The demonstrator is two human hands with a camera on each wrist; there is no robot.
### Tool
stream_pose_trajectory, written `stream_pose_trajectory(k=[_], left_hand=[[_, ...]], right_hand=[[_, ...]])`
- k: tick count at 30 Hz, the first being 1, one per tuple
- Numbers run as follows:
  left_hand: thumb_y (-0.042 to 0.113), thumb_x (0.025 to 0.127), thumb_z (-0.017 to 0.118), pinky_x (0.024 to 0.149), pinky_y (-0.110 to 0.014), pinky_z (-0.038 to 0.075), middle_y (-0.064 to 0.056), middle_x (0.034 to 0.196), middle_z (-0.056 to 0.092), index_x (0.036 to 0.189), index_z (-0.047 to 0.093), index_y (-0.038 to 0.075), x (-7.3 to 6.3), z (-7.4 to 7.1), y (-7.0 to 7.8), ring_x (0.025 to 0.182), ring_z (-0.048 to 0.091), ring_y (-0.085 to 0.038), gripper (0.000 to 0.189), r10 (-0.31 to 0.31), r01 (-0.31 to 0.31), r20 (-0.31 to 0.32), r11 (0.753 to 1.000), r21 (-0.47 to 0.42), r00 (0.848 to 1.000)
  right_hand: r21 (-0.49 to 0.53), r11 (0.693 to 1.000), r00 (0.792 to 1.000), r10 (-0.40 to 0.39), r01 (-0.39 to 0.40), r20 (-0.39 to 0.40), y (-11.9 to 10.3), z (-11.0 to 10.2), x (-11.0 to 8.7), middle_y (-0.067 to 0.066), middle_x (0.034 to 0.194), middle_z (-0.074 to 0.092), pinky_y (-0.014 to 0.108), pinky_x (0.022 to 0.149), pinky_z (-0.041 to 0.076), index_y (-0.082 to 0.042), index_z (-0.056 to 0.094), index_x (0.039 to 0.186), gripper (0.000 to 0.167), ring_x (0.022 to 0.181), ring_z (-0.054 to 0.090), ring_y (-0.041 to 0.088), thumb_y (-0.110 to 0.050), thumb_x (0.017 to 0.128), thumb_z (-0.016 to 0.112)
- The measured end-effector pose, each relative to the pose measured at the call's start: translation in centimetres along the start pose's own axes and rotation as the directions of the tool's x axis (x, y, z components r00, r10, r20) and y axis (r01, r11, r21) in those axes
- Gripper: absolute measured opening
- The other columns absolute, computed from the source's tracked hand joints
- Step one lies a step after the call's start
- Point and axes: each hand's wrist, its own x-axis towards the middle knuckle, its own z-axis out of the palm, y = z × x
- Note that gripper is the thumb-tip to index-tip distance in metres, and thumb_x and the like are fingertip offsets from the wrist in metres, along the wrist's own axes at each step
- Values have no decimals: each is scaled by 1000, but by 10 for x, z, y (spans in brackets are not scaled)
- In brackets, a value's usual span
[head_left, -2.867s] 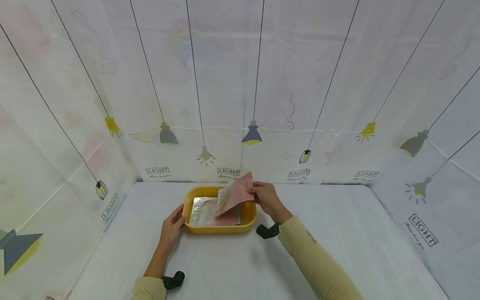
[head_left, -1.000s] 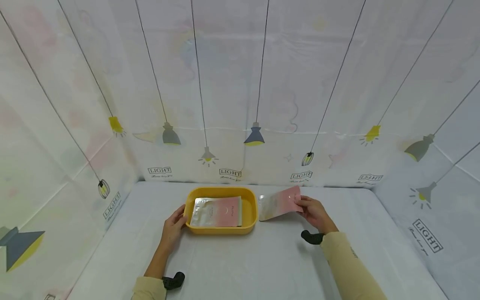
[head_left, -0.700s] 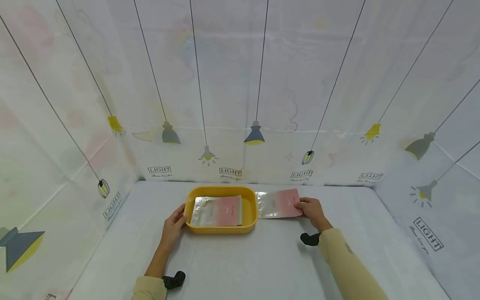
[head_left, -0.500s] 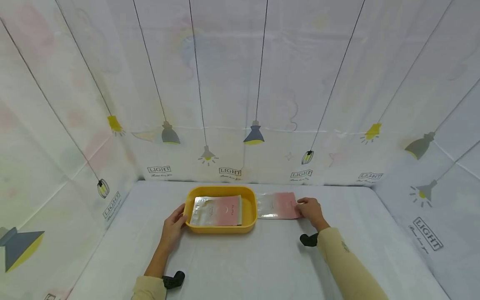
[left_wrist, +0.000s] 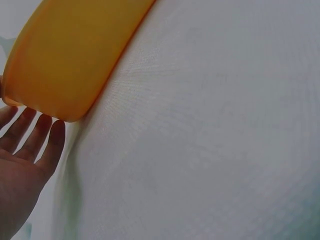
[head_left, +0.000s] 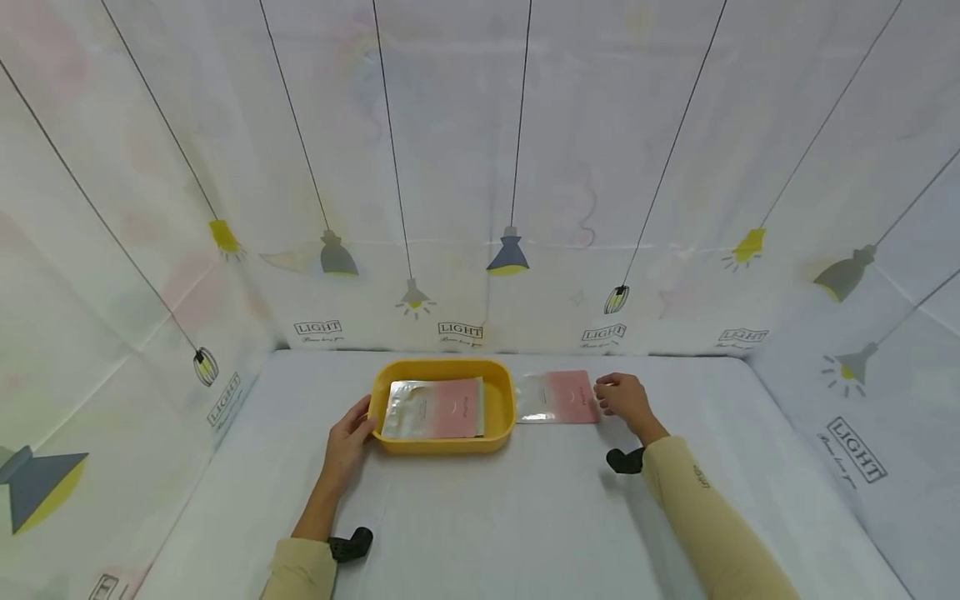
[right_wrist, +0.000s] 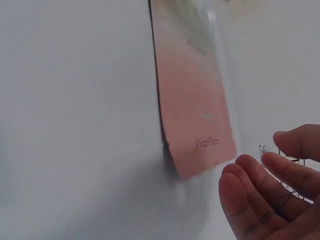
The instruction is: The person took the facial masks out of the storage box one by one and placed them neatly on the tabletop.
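Yellow tray (head_left: 442,447), pink-silver packet (head_left: 435,409) inside, matching packet (head_left: 557,397) beside

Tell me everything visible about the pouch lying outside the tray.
The rectangular pink and silver pouch looks like glossy foil, with dark lettering on the pink end. It lies print facing up on the white table, silver end beside the oblong yellow plastic tray. The bare right hand is near its pink end; contact is unclear.
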Motion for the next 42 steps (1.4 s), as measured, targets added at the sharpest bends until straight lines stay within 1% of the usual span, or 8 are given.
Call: stream_pose_trajectory(k=[6, 12, 17, 19, 22, 27, 31, 42], left_hand=[[10, 100, 51, 85, -8, 49, -18, 147, 47, 147, 42, 7, 0, 1, 1, 127, 51, -30, 48, -8, 8, 6, 1000, -4, 1000], [10, 100, 51, 85, -7, 48, -20, 148, 46, 148, 40, 5, 1, 0, 5, 129, 50, -32, 49, 1, -1, 16, 1000, 5, 1000], [12, 101, 51, 85, -5, 47, -18, 149, 45, 149, 39, 6, 3, -2, 6, 132, 48, -32, 50, -8, 8, 32, 1000, -12, 999], [10, 100, 50, 85, -5, 47, -19, 150, 44, 149, 38, 4, 1, -1, 13, 133, 47, -33, 50, -23, 24, 38, 1000, -16, 999], [7, 100, 49, 85, -5, 47, -20, 150, 43, 148, 38, 2, 0, -2, 14, 133, 46, -33, 50, -36, 36, 33, 999, -15, 999], [10, 100, 50, 85, -5, 47, -18, 149, 45, 148, 40, 6, 3, 0, 4, 131, 49, -32, 49, -18, 18, 17, 1000, 7, 1000], [11, 100, 51, 84, -6, 48, -19, 149, 45, 147, 41, 5, 9, 4, 5, 130, 49, -32, 49, -9, 10, 15, 1000, -5, 1000], [9, 100, 51, 82, -6, 48, -19, 150, 44, 148, 40, 5, 5, 1, 6, 130, 49, -33, 49, -32, 32, 10, 999, -1, 999]], right_hand=[[41, 998, 998, -42, 41, 41, -28, -1, -6, 26, 117, 63, 36, 80, 59, 6, 57, 125, 38, 100, 65, 36, -21, 100, 51], [97, 993, 990, -81, 70, 116, -71, 9, -17, 29, 123, 60, 45, 92, 56, 6, 56, 127, 40, 109, 63, 41, -23, 100, 51], [113, 992, 978, -79, 58, 192, -107, 24, -25, 23, 124, 62, 39, 92, 56, 1, 56, 130, 40, 109, 63, 36, -25, 100, 53], [123, 991, 974, -79, 53, 214, -118, 32, -27, 20, 123, 63, 37, 92, 56, -1, 58, 129, 38, 107, 65, 33, -25, 99, 53], [135, 990, 969, -82, 51, 234, -129, 48, -29, 19, 121, 65, 36, 91, 57, -1, 59, 127, 37, 104, 66, 31, -24, 99, 55], [159, 987, 965, -78, 38, 252, -145, 70, -32, 21, 116, 66, 39, 90, 57, 2, 61, 124, 35, 107, 66, 37, -20, 97, 58], [152, 988, 963, -79, 41, 258, -153, 84, -31, 20, 110, 66, 34, 84, 59, 5, 61, 120, 33, 99, 67, 35, -16, 95, 58], [21, 1000, 962, -22, 17, 273, -149, 129, -33, 14, 92, 65, 40, 87, 58, 5, 65, 109, 27, 88, 67, 33, -16, 92, 65]])
